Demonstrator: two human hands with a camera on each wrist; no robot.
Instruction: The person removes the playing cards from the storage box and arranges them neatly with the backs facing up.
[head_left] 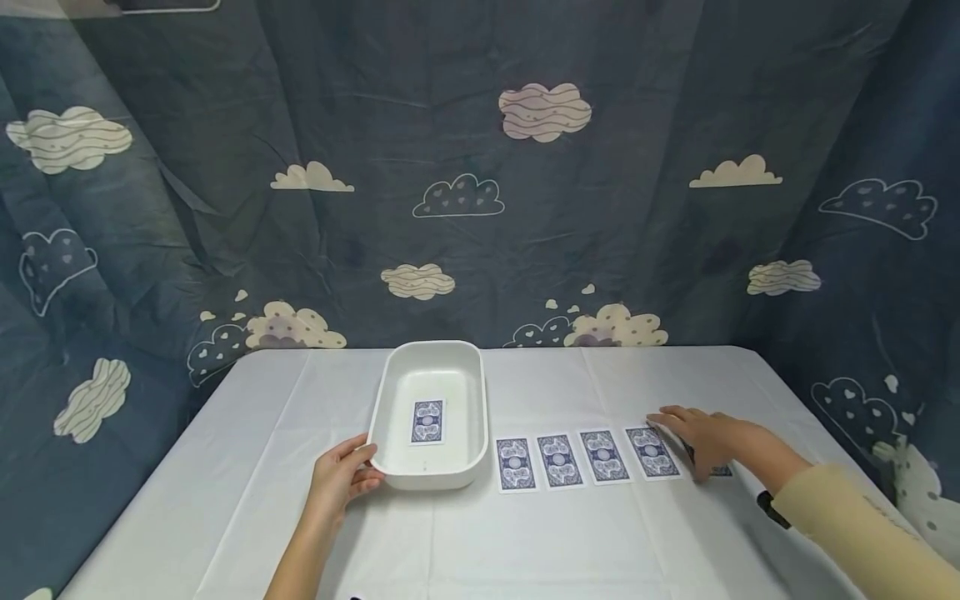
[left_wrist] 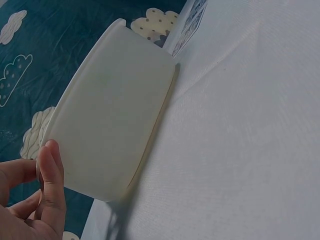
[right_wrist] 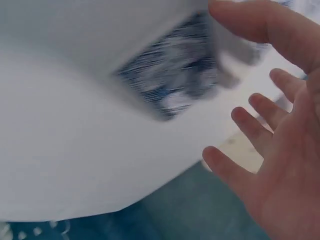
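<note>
A white plastic tub stands on the table, with one blue-backed playing card lying face down inside. My left hand pinches its rim at the near left corner; the left wrist view shows the fingers against the tub's outer wall. To the right of the tub, several face-down playing cards form a row. Over the right end of that row hovers or rests my right hand, partly hiding the last card. In the right wrist view its fingers are spread, beside a blurred card.
A white cloth covers the table. Behind and at both sides hangs a dark blue curtain printed with clouds. A dark band circles the right wrist, below a beige sleeve.
</note>
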